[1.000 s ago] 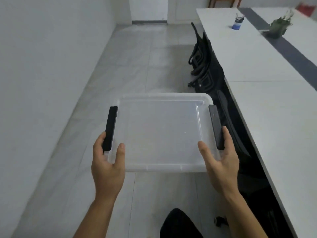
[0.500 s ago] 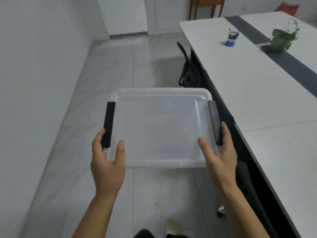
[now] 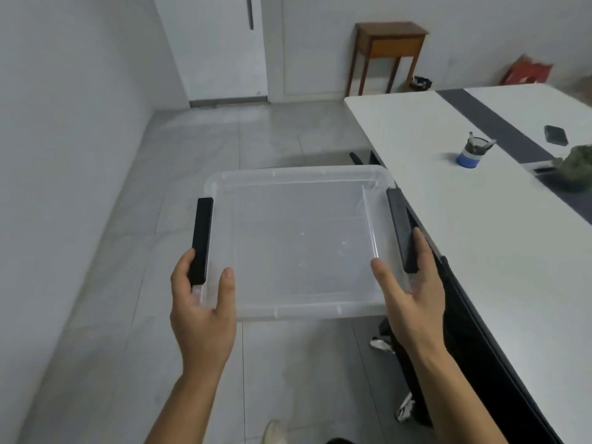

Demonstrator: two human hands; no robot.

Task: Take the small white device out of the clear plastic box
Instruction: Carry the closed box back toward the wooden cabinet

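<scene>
I carry a clear plastic box (image 3: 298,238) with a translucent lid and a black latch on each side, held level above the floor. My left hand (image 3: 201,302) grips its near left corner, fingers over the left latch (image 3: 201,240) and thumb on the lid. My right hand (image 3: 410,293) grips the near right corner beside the right latch (image 3: 402,229). No small white device shows through the lid; the inside looks hazy.
A long white table (image 3: 474,225) runs along my right, its edge close to the box. On it stand a blue cup (image 3: 471,152), a dark phone (image 3: 555,134) and a green plant (image 3: 576,165). Chairs sit under the table. A wooden side table (image 3: 389,52) and a door are ahead.
The view has lifted and swung right, bringing the far wall and side table into sight. The box stays in both hands with the same grip, now closer to the table edge.
</scene>
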